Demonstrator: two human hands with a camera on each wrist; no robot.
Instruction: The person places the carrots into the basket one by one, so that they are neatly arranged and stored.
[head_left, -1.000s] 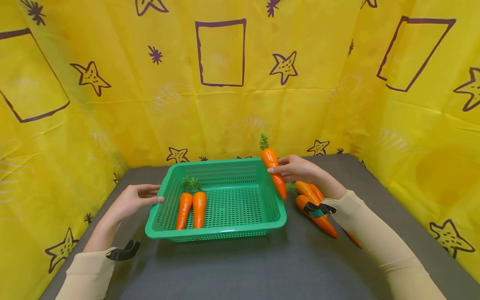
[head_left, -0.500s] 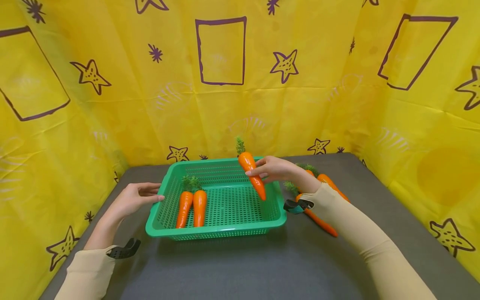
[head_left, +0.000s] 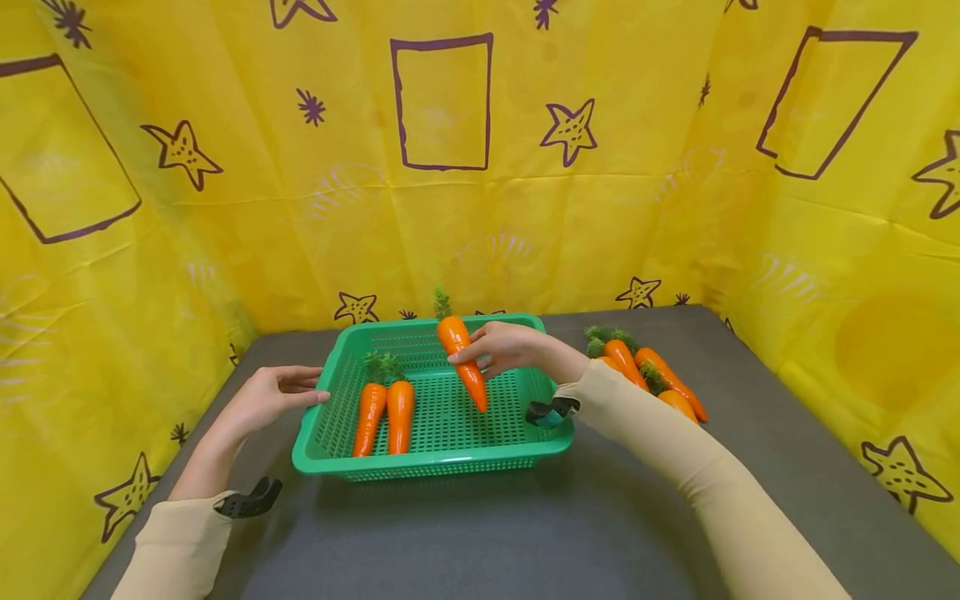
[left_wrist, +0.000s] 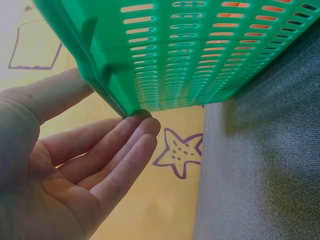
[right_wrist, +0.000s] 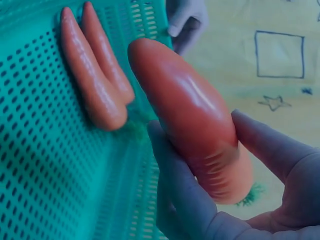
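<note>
One basket point(head_left: 435, 461); seemingly seven carrots point(head_left: 456, 335), some partly hidden.

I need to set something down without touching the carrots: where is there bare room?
Bare: the gray table in front of the green basket, between the sleeves; also basket floor right of two lying carrots, but the right hand holds one carrot above it. Crowded: beyond the right sleeve, where loose carrots bunch.

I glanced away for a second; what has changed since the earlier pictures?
The right hand has carried its carrot leftward across the green basket, from the right edge to above the middle, without letting go. The left hand, the basket and the two carrots inside stayed put.
</note>
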